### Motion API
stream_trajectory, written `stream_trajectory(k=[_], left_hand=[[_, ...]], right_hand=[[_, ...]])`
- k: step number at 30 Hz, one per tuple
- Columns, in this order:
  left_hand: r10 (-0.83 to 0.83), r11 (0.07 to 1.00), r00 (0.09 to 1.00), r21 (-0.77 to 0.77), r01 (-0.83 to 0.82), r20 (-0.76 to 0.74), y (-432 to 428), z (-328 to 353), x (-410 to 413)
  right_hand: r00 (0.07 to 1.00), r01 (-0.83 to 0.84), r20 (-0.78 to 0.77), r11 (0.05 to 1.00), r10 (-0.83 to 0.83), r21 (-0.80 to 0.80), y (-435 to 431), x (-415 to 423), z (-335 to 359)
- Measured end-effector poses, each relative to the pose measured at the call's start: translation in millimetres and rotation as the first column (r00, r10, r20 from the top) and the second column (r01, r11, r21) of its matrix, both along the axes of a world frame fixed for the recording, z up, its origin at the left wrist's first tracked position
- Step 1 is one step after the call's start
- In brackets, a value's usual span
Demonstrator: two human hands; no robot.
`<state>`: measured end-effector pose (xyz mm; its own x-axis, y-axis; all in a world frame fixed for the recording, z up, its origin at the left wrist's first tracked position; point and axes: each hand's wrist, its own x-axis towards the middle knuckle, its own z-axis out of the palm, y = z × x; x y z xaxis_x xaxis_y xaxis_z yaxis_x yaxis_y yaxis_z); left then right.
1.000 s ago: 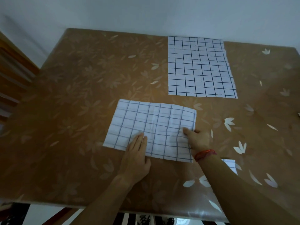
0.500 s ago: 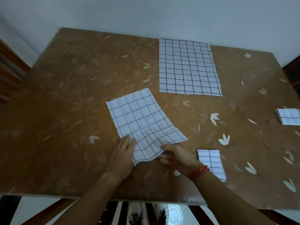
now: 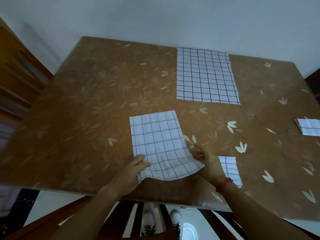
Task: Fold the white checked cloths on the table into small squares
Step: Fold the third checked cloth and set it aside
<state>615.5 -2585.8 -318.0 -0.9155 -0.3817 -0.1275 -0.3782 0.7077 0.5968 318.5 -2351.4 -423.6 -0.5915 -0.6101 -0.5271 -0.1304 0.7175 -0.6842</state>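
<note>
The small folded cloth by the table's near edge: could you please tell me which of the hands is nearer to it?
Right. The right hand is immediately beside the small folded cloth; the left hand is farther off, across the half-folded cloth both hands hold.

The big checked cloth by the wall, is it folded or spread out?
Spread out. The big checked cloth lies flat on the table, much larger than the small folded cloth at the right edge.

On the one table (image 3: 86, 135): one spread checked cloth (image 3: 207, 75), one half-folded checked cloth (image 3: 161, 144), two folded squares (image 3: 228, 168) (image 3: 310, 127) (one cropped by the frame edge).
</note>
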Motion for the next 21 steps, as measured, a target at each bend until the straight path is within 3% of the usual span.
stream_trajectory(k=[2,5,7,11,16,21], left_hand=[[-0.017,0.999,1.000,0.030,0.016,0.014,4,3,10],[0.007,0.996,0.999,0.092,-0.010,0.031,8,8,21],[0.036,0.992,0.998,0.117,-0.042,0.048,10,11,28],[0.074,0.983,0.996,0.164,-0.081,0.050,7,19,36],[0.160,0.975,0.986,0.167,-0.149,-0.055,4,24,34],[0.284,0.935,0.955,0.244,-0.256,-0.085,-13,34,21]], right_hand=[[0.967,-0.113,-0.233,0.993,0.100,-0.041,-40,38,111],[0.812,-0.434,-0.423,0.901,0.403,0.025,-44,44,122],[0.761,-0.504,-0.431,0.860,0.485,0.078,-38,42,108],[0.744,-0.543,-0.432,0.838,0.510,0.054,-43,45,116],[0.726,-0.585,-0.413,0.810,0.549,0.049,-50,45,119],[0.862,-0.406,-0.327,0.914,0.387,0.013,-68,44,128]])
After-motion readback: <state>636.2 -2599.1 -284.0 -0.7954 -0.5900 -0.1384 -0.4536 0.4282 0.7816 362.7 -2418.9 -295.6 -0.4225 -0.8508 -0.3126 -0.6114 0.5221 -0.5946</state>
